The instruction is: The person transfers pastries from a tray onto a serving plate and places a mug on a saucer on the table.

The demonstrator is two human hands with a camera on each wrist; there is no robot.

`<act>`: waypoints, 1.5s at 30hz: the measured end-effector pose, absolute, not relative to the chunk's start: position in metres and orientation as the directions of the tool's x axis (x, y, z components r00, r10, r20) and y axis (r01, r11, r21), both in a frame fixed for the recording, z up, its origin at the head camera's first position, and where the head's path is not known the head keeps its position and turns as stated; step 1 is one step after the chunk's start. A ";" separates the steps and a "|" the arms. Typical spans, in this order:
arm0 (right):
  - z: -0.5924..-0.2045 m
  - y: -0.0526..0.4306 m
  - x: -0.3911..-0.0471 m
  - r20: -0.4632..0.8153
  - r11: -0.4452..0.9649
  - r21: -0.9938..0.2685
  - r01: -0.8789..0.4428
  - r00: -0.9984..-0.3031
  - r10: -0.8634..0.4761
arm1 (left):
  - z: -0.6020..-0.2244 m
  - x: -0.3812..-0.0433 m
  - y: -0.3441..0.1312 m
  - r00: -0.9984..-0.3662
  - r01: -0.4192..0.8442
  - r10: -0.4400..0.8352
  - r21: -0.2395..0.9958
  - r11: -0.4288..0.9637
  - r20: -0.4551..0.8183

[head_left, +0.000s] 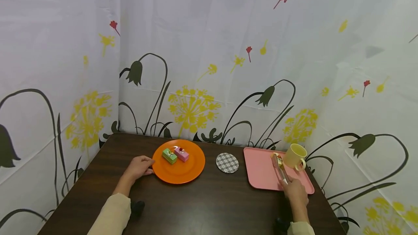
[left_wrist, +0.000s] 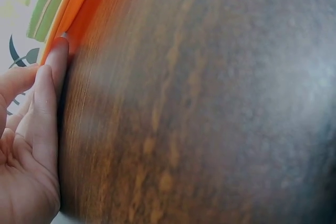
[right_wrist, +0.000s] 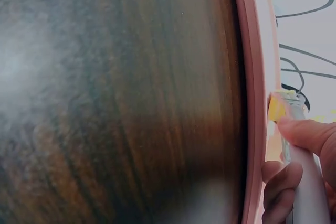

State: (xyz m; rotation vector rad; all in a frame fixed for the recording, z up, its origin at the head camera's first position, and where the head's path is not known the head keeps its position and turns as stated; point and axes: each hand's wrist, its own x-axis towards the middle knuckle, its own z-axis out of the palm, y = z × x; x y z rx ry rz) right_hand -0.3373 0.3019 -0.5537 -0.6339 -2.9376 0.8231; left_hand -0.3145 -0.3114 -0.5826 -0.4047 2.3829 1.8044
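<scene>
My left hand [head_left: 139,167] pinches the left rim of an orange plate [head_left: 179,177], thumb over the edge and fingers under it in the left wrist view. On the plate sit a green toy cake slice [head_left: 169,156] and a pink one [head_left: 181,154], side by side, each with a red berry on top. At the right, my right hand [head_left: 295,192] grips a pair of tongs [head_left: 282,173] over a pink tray [head_left: 258,177]. The tips of the tongs are around a small yellow cake slice [right_wrist: 275,109], partly hidden by them in the head view.
A pale yellow mug [head_left: 294,155] stands on the tray, just right of the tongs. Between plate and tray lies a round checked coaster [head_left: 227,163]. The dark wooden table [head_left: 209,198] meets a flower-printed curtain [head_left: 209,46] at the back and sides.
</scene>
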 end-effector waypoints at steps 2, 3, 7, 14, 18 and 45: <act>-0.555 0.302 -0.336 -0.084 0.769 -0.521 0.371 -0.919 0.386 | -0.580 -0.314 -0.312 -0.956 -0.286 -0.137 0.924 0.254 -0.258; -0.556 0.302 -0.335 -0.084 0.763 -0.534 0.364 -0.921 0.380 | -0.579 -0.314 -0.312 -0.957 -0.283 -0.133 0.924 0.256 -0.256; -0.556 0.299 -0.332 -0.100 0.726 -0.590 0.354 -0.924 0.369 | -0.576 -0.315 -0.311 -0.957 -0.285 -0.136 0.924 0.254 -0.257; -0.556 0.290 -0.328 -0.086 0.689 -0.663 0.292 -0.944 0.318 | -0.583 -0.321 -0.307 -0.956 -0.278 -0.166 0.928 0.247 -0.242; -0.556 0.282 -0.326 -0.055 0.648 -0.728 0.222 -0.962 0.268 | -0.584 -0.322 -0.307 -0.953 -0.284 -0.177 0.925 0.252 -0.245; -0.548 0.147 -0.322 0.042 0.486 -0.873 -0.047 -0.999 -0.021 | -0.583 -0.320 -0.310 -0.942 -0.326 -0.160 0.916 0.235 -0.295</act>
